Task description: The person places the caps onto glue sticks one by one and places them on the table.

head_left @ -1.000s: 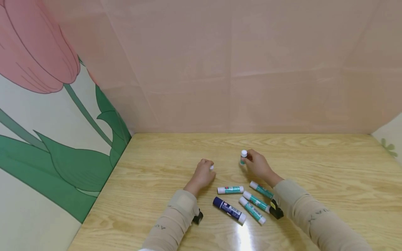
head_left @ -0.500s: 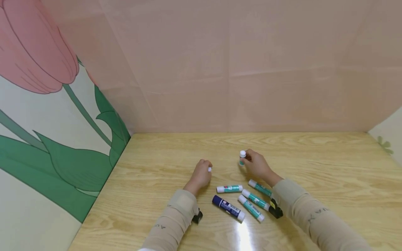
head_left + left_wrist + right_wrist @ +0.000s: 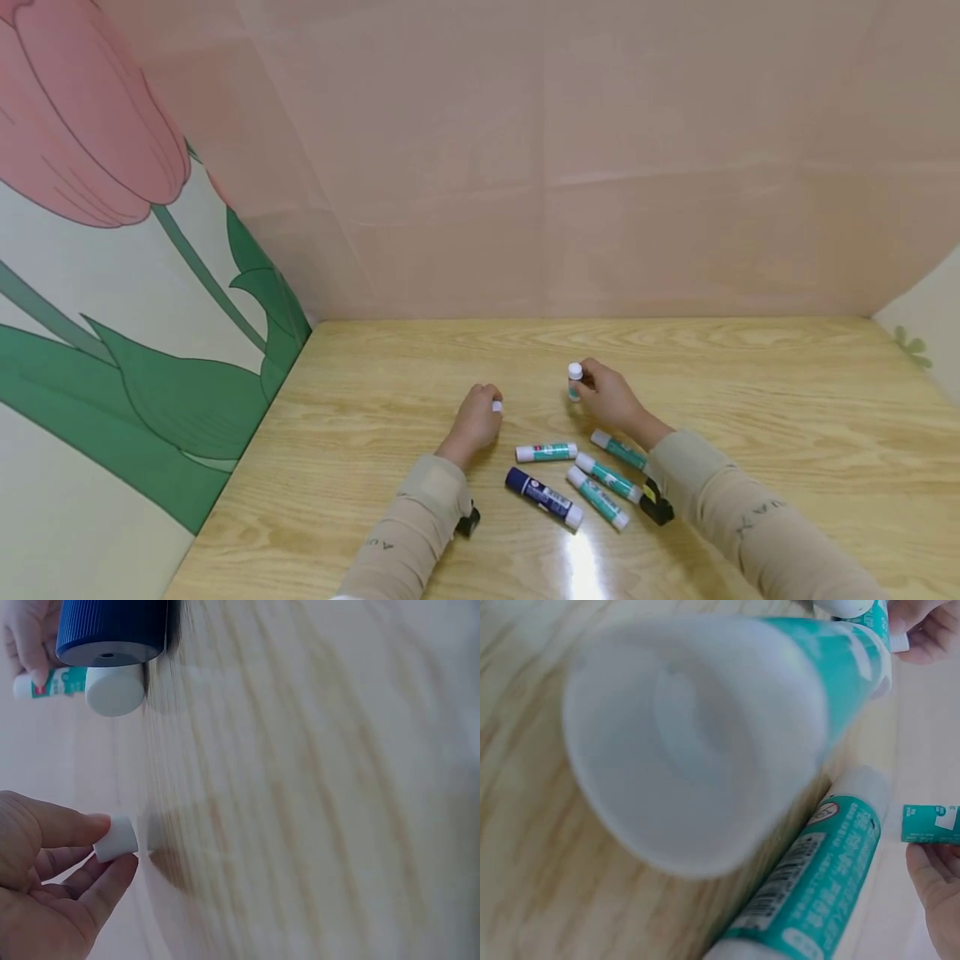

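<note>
In the head view my left hand [image 3: 476, 419] pinches a small white cap [image 3: 497, 407] just above the table. The left wrist view shows that cap [image 3: 116, 839] between thumb and fingertips. To the right, my right hand [image 3: 611, 397] holds a teal glue stick [image 3: 574, 385] upright, its white end on top. Part of that glue stick [image 3: 930, 823] also appears in the right wrist view, where the fingers [image 3: 930, 877] grip it. Whether its base touches the table, I cannot tell.
Nearer the body lie several teal glue sticks [image 3: 598, 497] and one dark blue glue stick [image 3: 543, 498] on the wooden table [image 3: 337, 467]. The right forearm [image 3: 750, 508] passes over the end of one. A pinkish sheet [image 3: 540, 167] hangs behind the table.
Both hands have shifted very slightly left, and more of the white cap shows at the left fingertips. The right hand keeps its grip on the glue stick; the sticks on the table stay put.
</note>
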Available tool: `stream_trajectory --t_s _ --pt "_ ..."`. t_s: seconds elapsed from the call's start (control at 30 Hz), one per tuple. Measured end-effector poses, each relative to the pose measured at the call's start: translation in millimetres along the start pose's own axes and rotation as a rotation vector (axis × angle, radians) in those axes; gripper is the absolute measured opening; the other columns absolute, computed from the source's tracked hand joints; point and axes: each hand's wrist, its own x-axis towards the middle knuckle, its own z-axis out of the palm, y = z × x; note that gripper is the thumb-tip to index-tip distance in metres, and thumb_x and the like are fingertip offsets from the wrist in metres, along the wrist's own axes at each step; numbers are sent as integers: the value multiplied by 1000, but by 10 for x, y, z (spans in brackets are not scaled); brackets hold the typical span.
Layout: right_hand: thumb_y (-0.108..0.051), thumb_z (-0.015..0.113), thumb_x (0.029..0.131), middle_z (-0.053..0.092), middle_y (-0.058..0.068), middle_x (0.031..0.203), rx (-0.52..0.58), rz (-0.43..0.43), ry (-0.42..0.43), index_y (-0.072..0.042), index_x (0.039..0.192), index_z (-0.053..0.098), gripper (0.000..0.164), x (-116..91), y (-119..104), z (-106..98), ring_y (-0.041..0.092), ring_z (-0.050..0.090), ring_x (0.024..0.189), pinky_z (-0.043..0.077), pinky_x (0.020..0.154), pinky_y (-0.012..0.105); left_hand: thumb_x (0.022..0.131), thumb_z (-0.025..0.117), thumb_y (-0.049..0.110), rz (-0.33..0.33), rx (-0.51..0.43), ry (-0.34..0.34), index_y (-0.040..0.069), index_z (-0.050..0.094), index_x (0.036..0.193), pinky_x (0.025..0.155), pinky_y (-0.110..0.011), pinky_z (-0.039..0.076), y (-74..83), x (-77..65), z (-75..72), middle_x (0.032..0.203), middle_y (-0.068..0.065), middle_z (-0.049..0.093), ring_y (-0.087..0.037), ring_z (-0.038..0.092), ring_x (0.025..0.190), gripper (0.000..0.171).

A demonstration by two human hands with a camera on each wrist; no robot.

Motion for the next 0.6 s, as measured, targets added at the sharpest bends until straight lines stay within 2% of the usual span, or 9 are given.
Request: stream_trajectory --t_s 0.17,0.43,0.6 --pt "-11 48 89 53 16 97 10 -5 15 2 100 44 18 -9 -36 -17 31 52 92 46 73 40 76 58 1 21 -52 43 1 56 97 77 -31 42 14 -28 -27 87 -7 48 -21 50 84 21" --pt "-8 48 88 52 19 99 26 -22 49 4 100 44 18 -26 -97 -40 36 51 95 46 74 40 75 59 -1 72 -206 178 -3 57 95 75 -31 42 -28 0 4 86 -12 52 -23 51 82 21" --pt "-9 48 88 52 19 100 32 10 57 4 102 43 20 -46 -106 -50 35 51 94 47 73 39 75 59 0 52 -280 181 -2 57 97 73 -29 43 -21 30 29 87 -9 52 -20 51 81 21"
